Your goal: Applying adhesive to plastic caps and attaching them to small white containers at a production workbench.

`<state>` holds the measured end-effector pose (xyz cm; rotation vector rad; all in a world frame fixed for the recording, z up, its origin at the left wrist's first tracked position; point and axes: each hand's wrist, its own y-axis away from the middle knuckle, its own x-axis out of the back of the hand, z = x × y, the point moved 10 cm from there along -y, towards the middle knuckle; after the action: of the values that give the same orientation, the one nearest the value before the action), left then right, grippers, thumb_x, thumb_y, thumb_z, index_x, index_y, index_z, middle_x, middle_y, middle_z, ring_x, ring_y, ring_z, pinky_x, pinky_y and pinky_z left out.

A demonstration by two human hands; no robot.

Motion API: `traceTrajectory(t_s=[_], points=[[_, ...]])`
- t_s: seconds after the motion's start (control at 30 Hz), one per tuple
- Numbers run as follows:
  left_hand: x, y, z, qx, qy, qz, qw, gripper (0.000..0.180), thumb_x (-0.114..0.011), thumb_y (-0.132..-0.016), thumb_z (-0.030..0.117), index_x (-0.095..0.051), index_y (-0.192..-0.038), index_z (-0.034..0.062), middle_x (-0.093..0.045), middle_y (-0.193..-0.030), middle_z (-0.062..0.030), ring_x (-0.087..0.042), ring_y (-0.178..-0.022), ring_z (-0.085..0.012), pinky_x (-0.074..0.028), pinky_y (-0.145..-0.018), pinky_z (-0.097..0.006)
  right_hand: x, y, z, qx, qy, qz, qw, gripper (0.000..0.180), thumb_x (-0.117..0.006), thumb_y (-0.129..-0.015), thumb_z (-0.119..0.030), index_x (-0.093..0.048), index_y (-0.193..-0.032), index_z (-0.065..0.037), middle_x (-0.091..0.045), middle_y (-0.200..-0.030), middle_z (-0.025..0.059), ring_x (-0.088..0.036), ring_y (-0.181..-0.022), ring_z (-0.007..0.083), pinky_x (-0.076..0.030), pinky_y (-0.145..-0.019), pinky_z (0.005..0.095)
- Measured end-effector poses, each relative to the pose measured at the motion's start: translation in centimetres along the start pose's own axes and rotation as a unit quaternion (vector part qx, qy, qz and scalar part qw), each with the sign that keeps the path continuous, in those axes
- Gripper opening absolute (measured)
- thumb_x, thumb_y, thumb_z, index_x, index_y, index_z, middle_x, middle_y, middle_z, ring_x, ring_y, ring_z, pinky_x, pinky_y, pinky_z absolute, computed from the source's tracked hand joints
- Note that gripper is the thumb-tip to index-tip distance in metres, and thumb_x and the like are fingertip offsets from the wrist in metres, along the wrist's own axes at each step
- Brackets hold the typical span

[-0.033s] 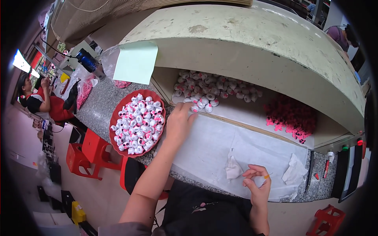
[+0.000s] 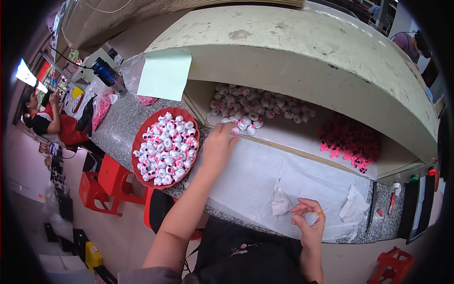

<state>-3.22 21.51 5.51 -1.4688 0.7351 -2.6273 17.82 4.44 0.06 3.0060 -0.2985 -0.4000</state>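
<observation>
My left hand point(image 2: 219, 146) reaches to the front lip of a recessed shelf. Its thumb and fingers close around a small white-and-pink animal-head piece point(image 2: 235, 131) at the edge of a pile of similar pieces point(image 2: 257, 105). Low over the white sheet, my right hand point(image 2: 309, 220) curls around a small translucent white bottle point(image 2: 311, 217) with a yellow tip; the fingers hide part of it. A crumpled white tissue point(image 2: 281, 202) lies just left of that hand. Left of my left forearm, a red scalloped bowl point(image 2: 134, 150) is heaped with more white-and-pink pieces.
White paper point(image 2: 246, 175) covers the bench before the shelf. Small pink pieces point(image 2: 343, 146) are piled at the shelf's right. A pale curved hood point(image 2: 302, 35) overhangs everything. Another tissue point(image 2: 354, 204) and a red pen point(image 2: 392, 202) lie right. Red stools point(image 2: 113, 180) stand left; people work beyond.
</observation>
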Motion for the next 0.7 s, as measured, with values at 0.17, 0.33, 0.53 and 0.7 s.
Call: traceTrajectory(t_s=[0.17,0.33,0.53,0.7], points=[[0.1,0.8,-0.1,0.012,0.087,-0.006,0.996,0.024,-0.059,-0.068,0.002,-0.052,-0.091,0.0018,-0.052,-0.087,-0.0114,-0.055,-0.071,-0.0216,-0.044,-0.060,-0.029,-0.1,0.4,-0.8,0.048,0.033,-0.002,0.998,0.040,-0.057,-0.062,0.005,-0.044,-0.100,0.001,-0.051,-0.084,0.0099,-0.047,-0.060,0.0110,-0.040,-0.055,0.0214],[-0.1,5.1,3.4,0.076,0.428,-0.072,0.898,0.018,-0.055,-0.071,-0.002,-0.054,-0.089,0.0006,-0.053,-0.091,-0.0074,-0.054,-0.082,-0.0135,-0.044,-0.069,-0.023,-0.7,0.4,-1.3,0.082,-0.084,-0.025,0.993,0.027,-0.048,-0.065,-0.005,-0.040,-0.091,0.000,-0.037,-0.097,0.0149,-0.049,-0.067,0.0206,-0.044,-0.050,0.0269],[-3.4,9.6,7.1,0.108,0.525,-0.173,0.826,0.027,-0.054,-0.069,-0.008,-0.055,-0.095,0.0002,-0.048,-0.097,-0.0087,-0.052,-0.081,-0.0121,-0.045,-0.066,-0.021,-4.5,0.3,-3.3,0.091,-0.063,-0.058,0.992,0.031,-0.048,-0.068,-0.006,-0.040,-0.097,0.001,-0.042,-0.095,0.0147,-0.052,-0.083,0.0278,-0.050,-0.061,0.0370],[-4.3,11.0,8.7,0.123,0.586,-0.204,0.774,0.030,-0.052,-0.072,-0.004,-0.054,-0.101,0.0037,-0.042,-0.107,-0.0085,-0.051,-0.089,-0.0149,-0.046,-0.068,-0.024,-4.8,-0.3,-1.6,0.029,-0.129,-0.024,0.991,0.031,-0.047,-0.072,-0.008,-0.038,-0.101,0.001,-0.046,-0.097,0.0147,-0.053,-0.088,0.0285,-0.051,-0.062,0.0372]])
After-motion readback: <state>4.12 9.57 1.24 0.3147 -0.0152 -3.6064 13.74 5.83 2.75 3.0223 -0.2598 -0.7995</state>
